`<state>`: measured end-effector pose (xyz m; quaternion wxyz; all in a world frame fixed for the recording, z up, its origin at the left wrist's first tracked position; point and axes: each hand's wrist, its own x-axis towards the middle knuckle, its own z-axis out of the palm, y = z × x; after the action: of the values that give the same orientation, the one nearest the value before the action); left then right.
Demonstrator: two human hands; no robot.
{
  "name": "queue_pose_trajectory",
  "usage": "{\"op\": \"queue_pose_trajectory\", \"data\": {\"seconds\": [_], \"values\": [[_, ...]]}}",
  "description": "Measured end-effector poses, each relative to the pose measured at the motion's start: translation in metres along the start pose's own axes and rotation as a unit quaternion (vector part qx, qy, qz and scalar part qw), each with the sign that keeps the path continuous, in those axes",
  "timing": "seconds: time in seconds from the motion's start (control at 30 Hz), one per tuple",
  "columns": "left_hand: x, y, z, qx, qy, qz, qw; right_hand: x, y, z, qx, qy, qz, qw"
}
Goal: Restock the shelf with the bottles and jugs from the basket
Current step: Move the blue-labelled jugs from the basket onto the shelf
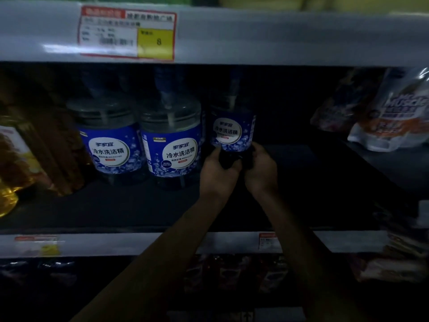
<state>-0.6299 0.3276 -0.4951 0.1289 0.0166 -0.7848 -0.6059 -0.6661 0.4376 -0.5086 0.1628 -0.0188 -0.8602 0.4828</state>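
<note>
Two bare hands are reaching side by side into a dim shop shelf. The left hand [217, 169] and the right hand [261, 169] are each curling their fingers round the dark bottom of a clear plastic jug with a blue label and white lettering [232, 130], gripping it from either side. The jug is standing upright just above the hands and sitting deeper in than its neighbours. It is too dark to tell whether its base is resting on the board or hovering over it.

Just left of the left hand, a nearer matching jug [171, 145] and, beyond it, a farther matching jug [111, 140] are standing close together towards the front. This looks like a third jug going into the row. The basket is not showing, so how many are left cannot be judged. To the right of the right hand, bare board is offering room for more.

The dark flat shelf board [116, 205] is lying in shadow under the forearms. Above the hands, a pale upper shelf edge [278, 36] is carrying a red-bordered white and yellow price tag [127, 34]. Far to the right, white refill pouches [394, 119] are leaning together. Far to the left, amber bottles [14, 163] are catching some light. Below the wrists, a pale front rail [139, 242] is bearing small tags, with blurred dark packets beneath.
</note>
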Motion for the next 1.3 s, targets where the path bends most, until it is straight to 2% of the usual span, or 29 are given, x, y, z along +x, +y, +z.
{"op": "queue_pose_trajectory", "data": {"seconds": [0.07, 0.17, 0.23, 0.37, 0.47, 0.53, 0.6, 0.77, 0.9, 1.13, 1.23, 1.3], "values": [[-0.012, 0.002, -0.007, 0.053, -0.019, 0.027, 0.998, -0.01, 0.003, -0.009, -0.083, -0.035, -0.019, 0.996], [-0.027, 0.009, -0.022, 0.15, -0.075, 0.055, 0.984, -0.032, 0.002, -0.027, -0.242, -0.098, -0.052, 0.964], [-0.034, 0.015, -0.033, 0.216, -0.118, 0.066, 0.967, -0.047, -0.001, -0.039, -0.29, -0.112, -0.067, 0.948], [-0.056, 0.026, -0.055, 0.338, -0.165, 0.115, 0.919, -0.076, -0.012, -0.059, -0.348, -0.121, -0.057, 0.928], [-0.075, 0.034, -0.075, 0.446, -0.176, 0.151, 0.864, -0.099, -0.022, -0.072, -0.381, -0.127, -0.067, 0.913], [-0.088, 0.04, -0.09, 0.505, -0.189, 0.162, 0.827, -0.117, -0.033, -0.082, -0.391, -0.127, -0.079, 0.908], [-0.101, 0.045, -0.105, 0.529, -0.202, 0.154, 0.81, -0.14, -0.044, -0.089, -0.393, -0.119, -0.086, 0.908], [-0.136, 0.05, -0.135, 0.555, -0.198, 0.152, 0.794, -0.192, -0.076, -0.101, -0.363, -0.098, -0.07, 0.924], [-0.163, 0.053, -0.156, 0.568, -0.179, 0.185, 0.782, -0.238, -0.1, -0.093, -0.333, -0.042, -0.093, 0.937], [-0.187, 0.075, -0.201, 0.614, -0.162, 0.172, 0.753, -0.246, -0.124, -0.065, -0.375, -0.096, -0.169, 0.906], [-0.197, 0.076, -0.226, 0.639, -0.179, 0.138, 0.736, -0.252, -0.136, -0.053, -0.357, -0.12, -0.193, 0.906], [-0.204, 0.072, -0.243, 0.652, -0.189, 0.11, 0.726, -0.26, -0.14, -0.044, -0.364, -0.161, -0.215, 0.892]]}}
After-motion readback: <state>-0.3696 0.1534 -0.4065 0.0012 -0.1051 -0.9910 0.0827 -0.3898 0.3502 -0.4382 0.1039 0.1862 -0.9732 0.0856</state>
